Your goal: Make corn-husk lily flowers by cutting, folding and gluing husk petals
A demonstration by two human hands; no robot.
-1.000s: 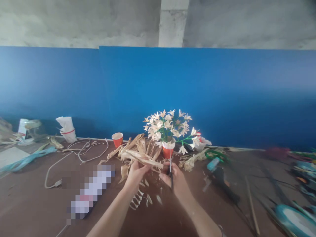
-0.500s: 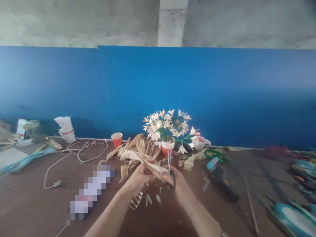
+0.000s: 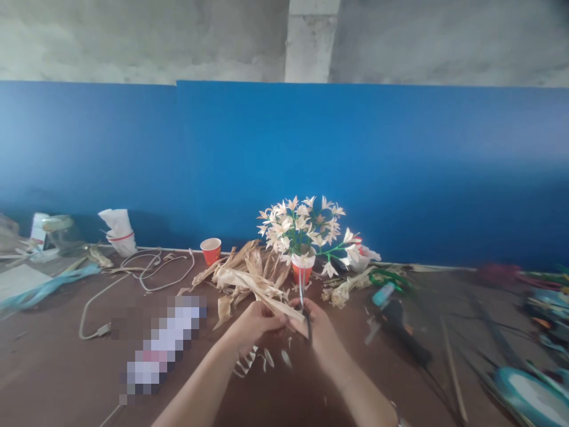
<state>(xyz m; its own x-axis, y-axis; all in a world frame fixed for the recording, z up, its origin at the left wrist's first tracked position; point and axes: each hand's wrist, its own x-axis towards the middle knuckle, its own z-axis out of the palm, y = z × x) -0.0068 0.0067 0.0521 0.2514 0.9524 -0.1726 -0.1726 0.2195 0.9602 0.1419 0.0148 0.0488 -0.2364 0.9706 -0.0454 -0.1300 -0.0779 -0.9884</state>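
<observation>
A pale dried corn husk (image 3: 284, 306) stretches slantwise between my hands. My left hand (image 3: 258, 324) is closed on it, thumb pointing right. My right hand (image 3: 316, 326) grips scissors (image 3: 301, 283), blades pointing up and away, the dark handle against the fingers; its fingertips also touch the husk's right end. Behind them, a heap of dried husks (image 3: 253, 261) lies on the table. Beyond stands a red and white paper cup (image 3: 302, 274) with a bunch of white husk flowers (image 3: 284, 225) on green stems. Small cut husk pieces (image 3: 269, 357) lie below my hands.
An empty red paper cup (image 3: 210, 251) and a white cable (image 3: 146, 279) are at left, nearer me a blurred-out object (image 3: 164, 344). On the right lie a glue gun (image 3: 406, 335), a stick (image 3: 453, 370) and a teal roll (image 3: 531, 394). A blue panel (image 3: 284, 142) closes the back.
The husk has turned and its broad part has dropped lower and narrowed between my hands. My left hand has shifted slightly right, closer to the right one. The scissors have tilted slightly.
</observation>
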